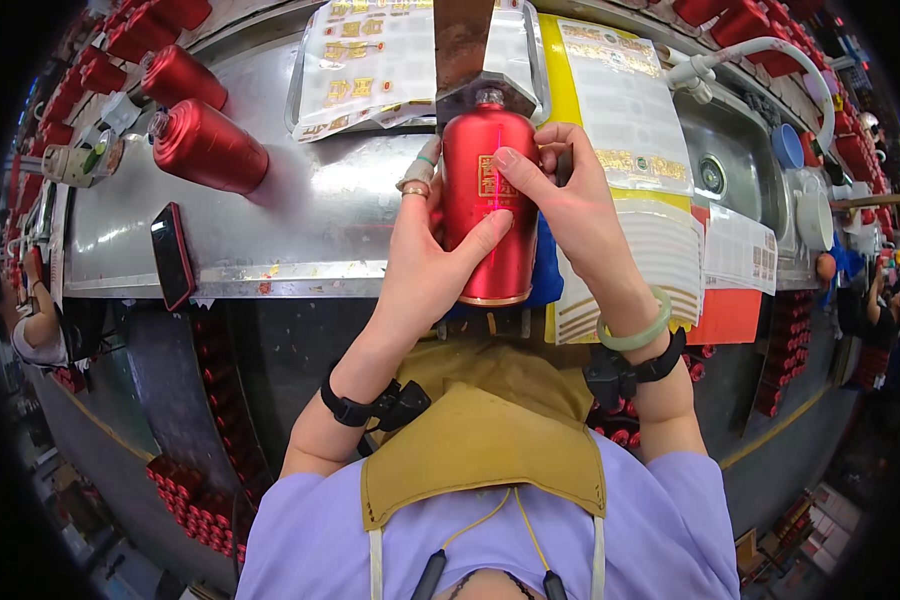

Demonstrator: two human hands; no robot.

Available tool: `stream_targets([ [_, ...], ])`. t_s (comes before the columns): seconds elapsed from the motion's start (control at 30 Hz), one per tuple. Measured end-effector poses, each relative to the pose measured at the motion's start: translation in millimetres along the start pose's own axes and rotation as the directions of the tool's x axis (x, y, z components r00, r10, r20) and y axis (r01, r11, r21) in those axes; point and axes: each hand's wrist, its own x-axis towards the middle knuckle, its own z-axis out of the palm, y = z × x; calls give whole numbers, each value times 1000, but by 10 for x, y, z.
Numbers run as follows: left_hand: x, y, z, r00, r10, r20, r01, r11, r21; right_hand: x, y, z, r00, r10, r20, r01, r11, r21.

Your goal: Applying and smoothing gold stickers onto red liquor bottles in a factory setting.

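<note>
A glossy red bottle [475, 255] with a gold square emblem lies between my hands, its clear neck pointing away from me. My left hand [425, 245] grips its left side, thumb laid across the front; a finger wears a pale cover and a ring. From the right, my right hand [575, 195] holds it with the thumb pressed on the emblem and the other fingers curled behind the edge. A thin pink light line runs down the bottle's front. Beyond the neck stands a dark metal bracket [462, 50]. Blue cloth [547, 270] shows beneath the bottle.
Two more red bottles [210, 147] rest at the left of the steel table [320, 220], near a phone [173, 256]. Sticker sheets [355, 75] lie in a tray behind. More sheets [630, 120] cover the right side, beside a sink [735, 150] with a curved faucet [760, 48].
</note>
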Motion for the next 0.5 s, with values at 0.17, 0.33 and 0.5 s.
stream_targets([
  [0.17,1,16,19,1000,-5,7,5,1000,-5,-1,-9,3,1000,-28,-7,28,999,-20],
  [0.33,15,111,-55,993,-118,-19,112,973,-200,-2,-77,-58,995,96,33,-99,991,92],
  [0.5,12,155,-148,981,-194,9,185,922,-340,-17,-64,-64,997,68,23,-69,996,52],
])
